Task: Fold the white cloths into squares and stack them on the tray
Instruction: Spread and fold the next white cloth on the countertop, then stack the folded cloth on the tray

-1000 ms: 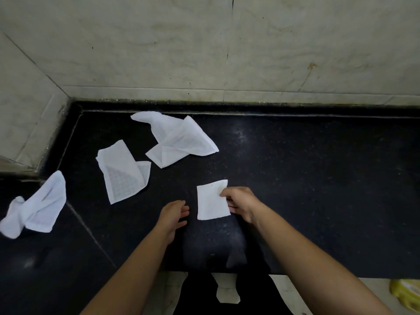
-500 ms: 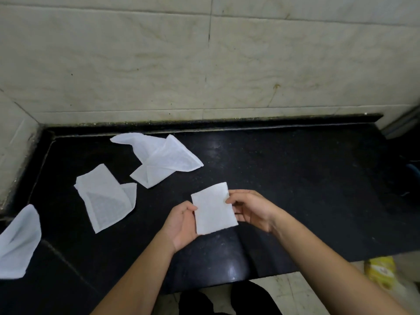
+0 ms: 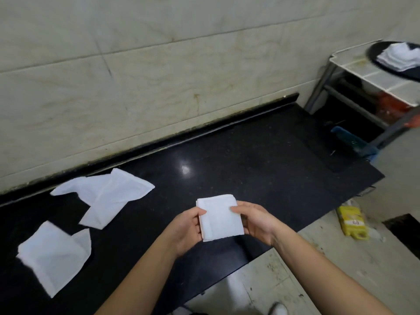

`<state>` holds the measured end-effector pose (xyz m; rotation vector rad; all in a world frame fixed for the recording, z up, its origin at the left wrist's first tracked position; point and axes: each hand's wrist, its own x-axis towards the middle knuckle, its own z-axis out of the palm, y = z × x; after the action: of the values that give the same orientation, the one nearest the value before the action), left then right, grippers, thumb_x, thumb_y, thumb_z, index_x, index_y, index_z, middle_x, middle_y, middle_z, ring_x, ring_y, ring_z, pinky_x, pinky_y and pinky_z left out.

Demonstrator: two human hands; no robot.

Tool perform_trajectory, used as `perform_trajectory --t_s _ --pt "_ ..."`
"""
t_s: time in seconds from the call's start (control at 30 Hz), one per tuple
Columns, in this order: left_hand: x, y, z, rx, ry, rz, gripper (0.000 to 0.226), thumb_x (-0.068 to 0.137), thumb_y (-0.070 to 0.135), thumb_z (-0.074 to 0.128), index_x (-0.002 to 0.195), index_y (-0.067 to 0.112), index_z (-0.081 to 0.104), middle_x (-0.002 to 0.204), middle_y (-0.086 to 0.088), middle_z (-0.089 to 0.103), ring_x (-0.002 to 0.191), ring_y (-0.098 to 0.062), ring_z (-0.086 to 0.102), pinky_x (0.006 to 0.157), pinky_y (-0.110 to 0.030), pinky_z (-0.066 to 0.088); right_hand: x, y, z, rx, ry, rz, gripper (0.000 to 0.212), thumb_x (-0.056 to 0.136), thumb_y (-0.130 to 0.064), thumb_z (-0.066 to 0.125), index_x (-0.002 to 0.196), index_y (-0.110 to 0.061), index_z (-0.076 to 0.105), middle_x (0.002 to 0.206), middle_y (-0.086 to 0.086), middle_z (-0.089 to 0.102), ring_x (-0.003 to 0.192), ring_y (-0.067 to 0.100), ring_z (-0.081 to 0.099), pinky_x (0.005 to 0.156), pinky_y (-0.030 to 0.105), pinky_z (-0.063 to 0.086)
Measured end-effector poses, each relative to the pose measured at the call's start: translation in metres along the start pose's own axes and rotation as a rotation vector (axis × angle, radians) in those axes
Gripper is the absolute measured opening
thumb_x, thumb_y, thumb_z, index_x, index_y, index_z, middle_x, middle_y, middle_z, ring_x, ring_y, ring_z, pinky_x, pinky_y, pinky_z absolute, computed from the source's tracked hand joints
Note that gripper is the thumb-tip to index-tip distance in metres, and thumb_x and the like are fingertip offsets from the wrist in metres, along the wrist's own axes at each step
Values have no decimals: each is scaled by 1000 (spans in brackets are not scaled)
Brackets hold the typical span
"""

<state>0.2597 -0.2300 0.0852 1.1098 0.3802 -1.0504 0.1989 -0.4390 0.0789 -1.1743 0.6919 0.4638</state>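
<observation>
Head view: my left hand (image 3: 187,227) and right hand (image 3: 258,221) pinch the folded white square cloth (image 3: 219,220); I'd hold its layers flat.

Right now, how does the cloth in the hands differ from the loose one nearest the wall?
The held cloth is folded into a compact square; the cloth by the wall sprawls loose and irregular. The held cloth is gripped by the left hand and right hand; the cloth by the wall lies untouched on the black counter. Both are white.
</observation>
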Motion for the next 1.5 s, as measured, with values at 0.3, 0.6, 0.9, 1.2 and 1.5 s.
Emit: perform_trajectory --t_s 0.3,0.6,0.9,1.2,1.5 --pt "32 -19 205 93 7 64 29 94 8 54 119 -1 63 110 -17 72 98 -31 69 86 -47 54 -77 -37 -176 155 31 -253 29 98 -13 57 124 -13 67 116 11 74 114 31 67 98 45 55" --pt "99 -66 460 248 -87 9 25 92 9 57 115 1 64 98 -13 73 85 -26 71 70 -39 61 -167 -79 -414 224 222 -420 26 99 -10 56 120 -17 68 111 7 76 99 21 73 87 37 59" --pt "175 -28 618 330 -166 109 31 91 7 60 120 -1 61 111 -15 67 84 -26 71 62 -38 61 -171 -174 -550 248 338 -544 26 100 -13 56 123 -17 67 111 3 76 100 19 73 73 31 59" --pt "272 62 749 340 -294 177 19 92 7 59 110 3 63 77 -5 73 69 -19 72 65 -36 61 -153 -317 -650 176 472 -606 20 99 -11 57 112 -18 70 104 3 77 87 14 74 68 29 59" --pt "362 136 838 406 -229 280 17 91 7 62 108 7 66 90 -6 73 74 -17 69 68 -34 59 -90 -427 -744 113 497 -574 21 99 -10 58 113 -16 71 104 6 75 89 19 71 68 30 59"
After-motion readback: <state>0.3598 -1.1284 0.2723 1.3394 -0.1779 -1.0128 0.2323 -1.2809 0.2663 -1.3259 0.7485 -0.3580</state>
